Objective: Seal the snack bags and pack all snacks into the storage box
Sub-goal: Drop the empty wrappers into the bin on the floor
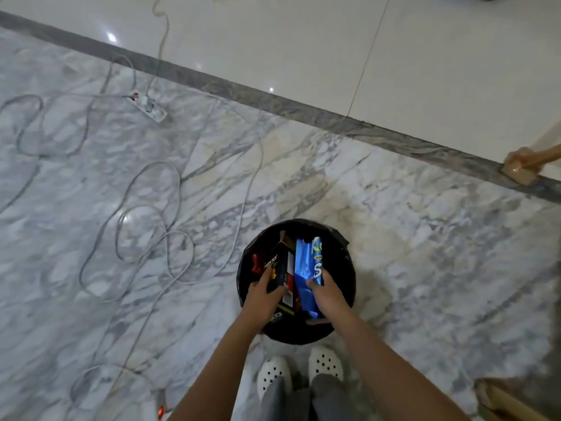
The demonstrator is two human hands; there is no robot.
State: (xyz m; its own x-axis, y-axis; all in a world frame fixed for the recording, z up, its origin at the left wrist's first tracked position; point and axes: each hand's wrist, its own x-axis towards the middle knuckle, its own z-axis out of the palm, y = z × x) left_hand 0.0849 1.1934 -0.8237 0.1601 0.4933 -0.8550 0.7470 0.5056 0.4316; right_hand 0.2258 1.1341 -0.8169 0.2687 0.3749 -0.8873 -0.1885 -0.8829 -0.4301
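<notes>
1. Gripping with closed fingers, left hand (263, 294) holds a black snack box (280, 273), white lettering reading roughly "nextar".
2. Right hand (326, 294) fingers wrapped shut around a blue snack bag (305, 270); a large white "S" and green letters show, rest unreadable.
3. Both packs sit over/inside a round black bin (346, 268) on the marble floor (425, 253), just ahead of white clogs (273, 375).
4. Power strip (147, 106) and cables lie far left.

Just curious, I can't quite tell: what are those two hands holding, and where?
The left hand grips a black snack box near its lower end; the right hand grips a blue snack bag around its lower half.
</notes>
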